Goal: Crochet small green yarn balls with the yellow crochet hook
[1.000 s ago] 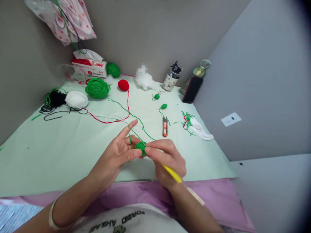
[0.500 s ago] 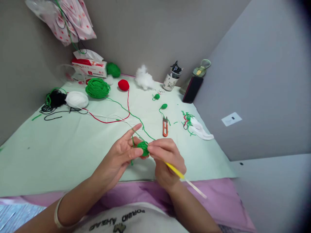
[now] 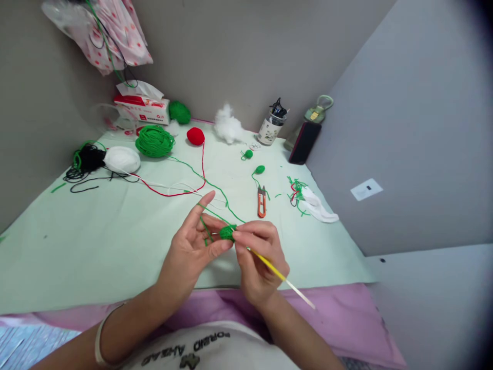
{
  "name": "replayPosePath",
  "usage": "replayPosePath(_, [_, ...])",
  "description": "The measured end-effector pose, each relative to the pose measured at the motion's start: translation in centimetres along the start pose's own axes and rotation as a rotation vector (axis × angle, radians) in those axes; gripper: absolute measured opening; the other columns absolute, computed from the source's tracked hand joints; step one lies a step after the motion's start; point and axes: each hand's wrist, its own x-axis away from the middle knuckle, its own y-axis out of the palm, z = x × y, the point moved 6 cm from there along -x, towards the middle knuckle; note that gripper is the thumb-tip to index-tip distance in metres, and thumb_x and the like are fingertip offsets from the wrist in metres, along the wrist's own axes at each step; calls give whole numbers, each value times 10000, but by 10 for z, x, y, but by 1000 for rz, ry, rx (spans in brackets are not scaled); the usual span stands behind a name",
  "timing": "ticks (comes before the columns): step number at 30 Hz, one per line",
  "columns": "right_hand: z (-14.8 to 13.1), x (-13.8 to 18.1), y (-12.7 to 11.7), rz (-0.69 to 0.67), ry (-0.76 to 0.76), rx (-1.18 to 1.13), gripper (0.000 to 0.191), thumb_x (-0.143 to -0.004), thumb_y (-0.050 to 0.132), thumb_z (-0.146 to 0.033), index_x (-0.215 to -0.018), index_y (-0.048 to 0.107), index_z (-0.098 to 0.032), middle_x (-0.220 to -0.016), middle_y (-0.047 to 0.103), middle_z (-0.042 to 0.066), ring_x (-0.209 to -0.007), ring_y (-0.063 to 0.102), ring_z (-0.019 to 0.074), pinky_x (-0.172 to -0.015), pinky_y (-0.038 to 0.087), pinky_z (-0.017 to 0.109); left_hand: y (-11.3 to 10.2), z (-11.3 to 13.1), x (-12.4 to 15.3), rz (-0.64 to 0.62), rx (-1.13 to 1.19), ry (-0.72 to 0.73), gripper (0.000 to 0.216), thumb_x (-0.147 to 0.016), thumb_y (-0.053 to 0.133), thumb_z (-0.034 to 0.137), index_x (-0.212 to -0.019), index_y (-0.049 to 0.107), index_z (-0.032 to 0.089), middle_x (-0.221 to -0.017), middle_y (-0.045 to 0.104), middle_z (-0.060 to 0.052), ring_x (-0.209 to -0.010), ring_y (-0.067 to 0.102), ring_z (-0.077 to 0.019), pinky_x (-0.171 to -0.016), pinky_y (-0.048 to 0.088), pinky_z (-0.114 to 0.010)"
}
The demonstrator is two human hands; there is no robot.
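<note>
My left hand (image 3: 192,244) pinches a small green crochet piece (image 3: 228,232) between thumb and fingers. Its index finger is raised, with green yarn (image 3: 215,213) running over it down to the piece. My right hand (image 3: 264,257) grips a crochet hook (image 3: 275,270) with a yellow handle and pale end. The hook's tip is at the green piece, mostly hidden by my fingers. Another strand of green yarn leads back to a large green yarn ball (image 3: 155,141) on the table.
Orange thread snips (image 3: 262,202) lie just beyond my right hand. Small green crocheted pieces, a red ball (image 3: 195,136), white stuffing (image 3: 228,125), a white yarn ball (image 3: 122,159) and a phone (image 3: 305,143) stand farther back. Yarn scraps (image 3: 296,190) lie at right.
My left index finger has moved left and up slightly, drawing its yarn with it. The green piece is tilted differently, and my right hand with the hook has shifted a little left.
</note>
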Motion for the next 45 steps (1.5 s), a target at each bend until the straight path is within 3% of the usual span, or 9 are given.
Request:
replayPosePath(7, [15,-1,-6,-27,264,-174,284,-964,622,-119,-1094,775,-319,-986,697,29,-908,680,168,-722,570,315,-3,2,-4,-1,-14,-19,862,-741,892,192,-1499,520,370,-908,601,57,-864,608,-109,-831,525,-218])
replayPosePath(9, [11,1,-5,-44,218,-80,346,-962,602,-77,-1152,761,-319,-1016,695,39,-928,680,173,-746,575,330,-3,4,-3,38,-94,54,843,-752,887,206,-1497,523,360,-908,623,50,-882,624,-126,-875,531,-250])
replayPosePath(12, [-3,6,0,-53,15,127,489,-931,598,-5,-1300,704,-309,-1084,689,72,-991,668,199,-795,584,375,-4,10,-1,95,-203,174,761,-788,866,224,-1472,553,337,-921,669,32,-927,640,-148,-954,513,-289])
replayPosePath(15, [-7,10,1,0,-45,134,514,-932,592,1,-1317,697,-322,-1070,686,69,-979,658,199,-778,586,372,-2,4,-2,66,-90,76,755,-776,881,223,-1454,574,346,-920,663,41,-912,622,-132,-912,503,-257])
replayPosePath(18, [1,8,0,13,71,-17,450,-954,590,-31,-1241,737,-346,-1031,693,41,-939,661,173,-756,582,337,2,-4,-2,-18,123,-141,773,-747,900,215,-1446,591,333,-914,630,46,-869,581,-110,-814,481,-212])
replayPosePath(21, [8,4,-3,-27,163,-151,392,-970,595,-72,-1209,753,-340,-1041,710,36,-943,677,167,-767,594,332,5,-5,-2,-63,227,-233,749,-754,886,199,-1440,606,308,-965,619,28,-890,559,-112,-812,457,-208])
replayPosePath(31, [11,-13,-17,-142,222,-311,269,-992,613,-162,-1141,784,-307,-988,808,48,-908,763,213,-735,658,389,-3,9,-12,-211,34,-116,764,-751,860,187,-1446,594,361,-981,575,12,-866,537,-134,-788,459,-250])
replayPosePath(39, [28,-30,-29,-265,476,-470,157,-985,654,-262,-1017,808,-253,-834,792,33,-732,771,171,-668,660,319,-10,11,-16,-379,-102,-154,668,-774,825,221,-1404,650,355,-975,574,-14,-878,534,-170,-749,459,-265])
replayPosePath(45, [42,-23,-23,-191,676,-653,132,-945,715,-329,-923,797,-228,-811,787,16,-657,763,143,-623,652,268,-4,8,-15,-436,-16,-207,568,-848,747,270,-1405,651,320,-1019,621,-28,-852,598,-178,-780,469,-301])
